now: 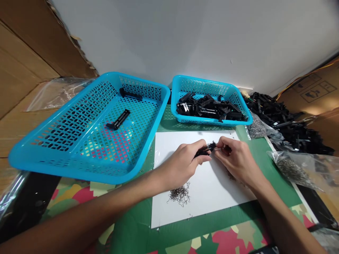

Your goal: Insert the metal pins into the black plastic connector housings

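Above the white sheet (169, 211), my left hand (188, 160) is closed around a black plastic part (203, 151). My right hand (234, 155) pinches a thin metal piece (218, 148) at the right end of that part; its exact shape is too small to make out. The fingertips of both hands nearly meet there. Below my left hand lies a pile of small bent metal wires (180, 194) on the sheet. More small pieces show partly beneath my right hand.
A large blue basket (148, 155) at left holds two black parts. Behind the sheet, a smaller blue basket (212, 121) holds several more. At right lie a heap of black parts (288, 123) and a plastic bag of small metal pieces (293, 171). A white wall (159, 38) stands behind.
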`<state>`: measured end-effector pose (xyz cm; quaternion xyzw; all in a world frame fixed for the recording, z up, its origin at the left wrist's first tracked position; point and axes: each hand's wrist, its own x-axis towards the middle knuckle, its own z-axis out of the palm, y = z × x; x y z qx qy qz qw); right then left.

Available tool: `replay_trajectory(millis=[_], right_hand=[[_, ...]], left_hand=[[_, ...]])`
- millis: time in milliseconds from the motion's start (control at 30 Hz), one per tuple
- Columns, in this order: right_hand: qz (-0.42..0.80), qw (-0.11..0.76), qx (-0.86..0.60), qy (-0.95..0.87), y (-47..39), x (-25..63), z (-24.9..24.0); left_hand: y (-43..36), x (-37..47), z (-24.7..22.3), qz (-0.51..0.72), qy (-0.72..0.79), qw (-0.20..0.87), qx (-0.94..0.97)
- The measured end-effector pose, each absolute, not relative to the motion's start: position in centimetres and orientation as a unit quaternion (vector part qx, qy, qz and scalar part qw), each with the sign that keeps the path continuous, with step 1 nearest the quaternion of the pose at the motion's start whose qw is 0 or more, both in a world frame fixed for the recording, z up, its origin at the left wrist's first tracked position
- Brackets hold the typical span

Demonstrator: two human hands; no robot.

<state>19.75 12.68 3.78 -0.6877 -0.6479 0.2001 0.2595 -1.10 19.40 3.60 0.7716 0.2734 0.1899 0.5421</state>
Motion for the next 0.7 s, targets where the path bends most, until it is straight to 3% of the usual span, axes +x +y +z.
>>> replay_trajectory(millis=[300,700], right_hand=[[0.196,0.251,-0.670,-0.670,12.6,21.4,5.4],[0.177,0.296,-0.697,-0.629,13.9,20.9,3.9]], left_hand=[[19.4,-1.1,3.6,0.190,0.282,0.552,0.761],[19.4,-1.4,4.3,0.185,0.269,0.554,0.766]])
